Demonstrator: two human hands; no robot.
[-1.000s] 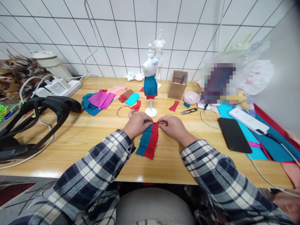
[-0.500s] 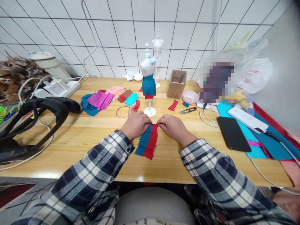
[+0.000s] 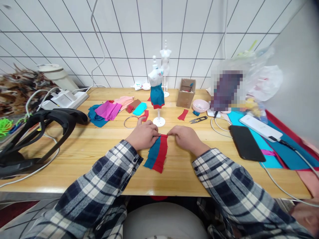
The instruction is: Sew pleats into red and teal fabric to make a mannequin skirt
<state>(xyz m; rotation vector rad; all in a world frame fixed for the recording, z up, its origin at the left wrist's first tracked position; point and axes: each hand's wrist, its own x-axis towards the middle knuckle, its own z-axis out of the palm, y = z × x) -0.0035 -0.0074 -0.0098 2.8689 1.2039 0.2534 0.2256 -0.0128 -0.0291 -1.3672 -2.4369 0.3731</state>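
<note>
A two-tone piece of cloth (image 3: 157, 153), teal on the left and red on the right, lies on the table with a frayed lower edge. My left hand (image 3: 144, 135) is closed at its upper left corner, fingertips on the teal part. At the upper right corner, my right hand (image 3: 187, 139) has its fingers pressed together on the red edge, which looks folded over. Just beyond stands a small white dress form (image 3: 156, 78) wearing a teal skirt (image 3: 157, 95) with a red hem. A red scrap (image 3: 146, 115) and a thin hoop (image 3: 125, 125) lie past my left hand.
Thread snips (image 3: 198, 119), a red scrap (image 3: 183, 115), a pink bowl (image 3: 200, 110) and a cardboard box (image 3: 186, 98) sit at the back right. A phone (image 3: 246, 142) and power bank (image 3: 261, 127) lie right. A black headset (image 3: 47, 132) and folded fabrics (image 3: 108, 110) occupy the left.
The view has tilted up a little, so everything sits slightly lower. The cloth's top edge now shows a wider red fold between my hands. Both hands stay at the cloth's upper corners.
</note>
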